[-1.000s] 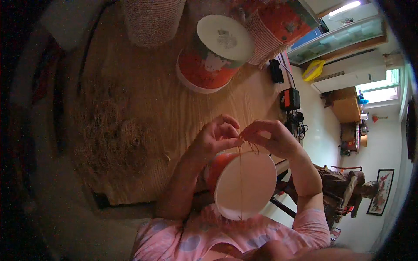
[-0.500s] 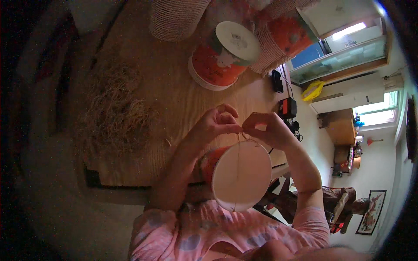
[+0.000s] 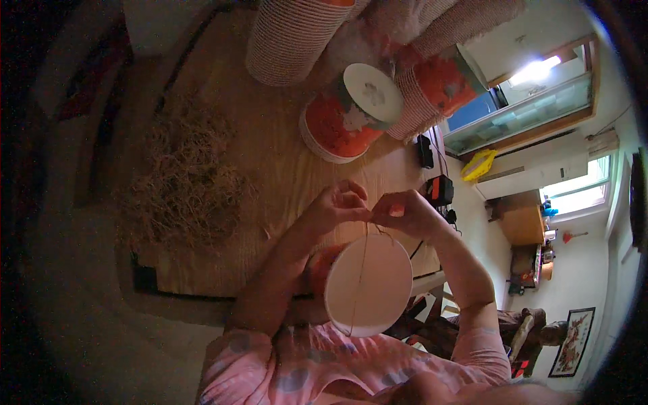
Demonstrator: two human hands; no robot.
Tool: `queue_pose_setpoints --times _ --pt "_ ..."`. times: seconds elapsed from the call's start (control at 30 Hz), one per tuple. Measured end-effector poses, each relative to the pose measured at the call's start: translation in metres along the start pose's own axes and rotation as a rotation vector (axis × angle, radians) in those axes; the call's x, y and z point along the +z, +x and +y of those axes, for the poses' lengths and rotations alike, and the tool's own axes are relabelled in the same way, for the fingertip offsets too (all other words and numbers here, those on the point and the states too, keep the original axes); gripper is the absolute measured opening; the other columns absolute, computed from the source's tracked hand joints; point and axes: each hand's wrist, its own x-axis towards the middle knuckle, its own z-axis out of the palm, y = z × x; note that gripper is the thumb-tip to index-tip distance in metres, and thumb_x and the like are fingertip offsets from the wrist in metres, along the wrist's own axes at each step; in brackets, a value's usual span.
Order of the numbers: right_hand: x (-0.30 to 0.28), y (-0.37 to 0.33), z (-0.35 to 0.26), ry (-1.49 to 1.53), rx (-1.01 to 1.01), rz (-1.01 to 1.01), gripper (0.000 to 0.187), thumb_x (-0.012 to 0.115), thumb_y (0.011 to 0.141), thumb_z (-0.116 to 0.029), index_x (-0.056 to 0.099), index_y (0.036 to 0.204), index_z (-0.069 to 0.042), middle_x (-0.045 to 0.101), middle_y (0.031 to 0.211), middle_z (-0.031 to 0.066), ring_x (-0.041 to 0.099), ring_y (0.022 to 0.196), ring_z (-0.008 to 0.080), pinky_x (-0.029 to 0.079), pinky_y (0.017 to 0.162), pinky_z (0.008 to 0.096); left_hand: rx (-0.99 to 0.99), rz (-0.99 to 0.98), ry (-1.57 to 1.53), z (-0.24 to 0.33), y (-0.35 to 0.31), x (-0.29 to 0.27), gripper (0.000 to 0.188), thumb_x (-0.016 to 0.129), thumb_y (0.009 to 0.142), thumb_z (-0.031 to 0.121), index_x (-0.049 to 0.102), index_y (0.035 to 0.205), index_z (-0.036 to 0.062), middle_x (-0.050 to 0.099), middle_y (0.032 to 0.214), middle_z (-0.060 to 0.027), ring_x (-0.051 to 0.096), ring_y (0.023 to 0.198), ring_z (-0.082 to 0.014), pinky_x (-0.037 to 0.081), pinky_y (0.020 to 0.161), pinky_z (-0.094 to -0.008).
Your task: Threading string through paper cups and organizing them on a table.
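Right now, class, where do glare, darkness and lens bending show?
Head view, right: glare surrounds the lamp, the window looks washed out; head view, left: the fibre heap lies in dimness; head view, overall: corners fall black, the table bows along its near edge.

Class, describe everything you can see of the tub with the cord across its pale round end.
The tub has a pale, round end with a thin rim and an orange-red side, mostly shaded; it looks like cardboard. It is tilted, pale end towards the camera, before the person's pink top, near the table edge. A thin brown cord crosses that end and runs up to the left hand and right hand. Whether the end is open is hard to tell.
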Motion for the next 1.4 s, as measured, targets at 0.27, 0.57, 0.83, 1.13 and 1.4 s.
queue_pose_setpoints --times 0.27,0.57,0.83,1.13,1.4 --pt "0.003 -0.01 -0.009 -0.049 0.021 -0.016 0.009 0.064 0.075 -0.008 0.062 0.082 -0.003 0.062 0.08 0.0044 0.058 0.076 0.0119 0.046 0.072 0.0266 0.038 -0.142 -0.2 -0.021 0.0 -0.005 0.026 0.062 0.074 -0.001 0.048 0.094 0.0089 0.056 0.082 -0.0018 0.056 0.081 -0.0122 0.047 0.077 -0.0278" --pt "0.001 -0.02 -0.017 -0.421 -0.184 0.227 0.01 0.064 0.07 -0.011 0.058 0.079 -0.009 0.057 0.08 0.0058 0.057 0.077 0.0249 0.045 0.072 0.0353 0.048 -0.152 -0.083 -0.012 0.0 -0.002 0.023 0.06 0.072 0.0 0.048 0.09 0.009 0.052 0.08 0.0015 0.051 0.078 -0.0073 0.043 0.072 -0.0239" --pt "0.001 -0.022 -0.02 -0.555 -0.304 0.334 0.011 0.064 0.068 -0.006 0.057 0.076 -0.007 0.056 0.076 0.0066 0.056 0.075 0.0251 0.044 0.073 0.0348 -0.002 -0.059 0.189 -0.019 0.005 0.002 0.025 0.069 0.079 0.024 0.056 0.088 0.0049 0.056 0.079 0.0007 0.053 0.073 -0.0073 0.045 0.066 -0.0235" --pt "0.003 -0.021 -0.014 -0.167 -0.078 0.213 0.006 0.059 0.077 -0.005 0.059 0.083 -0.003 0.058 0.076 0.0061 0.057 0.073 0.0154 0.046 0.069 0.0284 -0.129 -0.073 0.224 -0.006 0.0 0.01 0.018 0.066 0.081 0.019 0.063 0.085 0.0012 0.062 0.079 -0.0025 0.057 0.076 -0.0094 0.047 0.071 -0.0253" --pt "0.001 -0.014 0.015 0.22 0.105 0.05 0.007 0.059 0.08 -0.006 0.059 0.084 0.0 0.059 0.08 0.001 0.054 0.077 0.009 0.044 0.072 0.024 -0.073 -0.063 0.128 -0.007 -0.002 0.009 0.016 0.064 0.08 0.016 0.061 0.082 0.001 0.061 0.077 -0.0018 0.056 0.074 -0.0084 0.045 0.068 -0.0245"
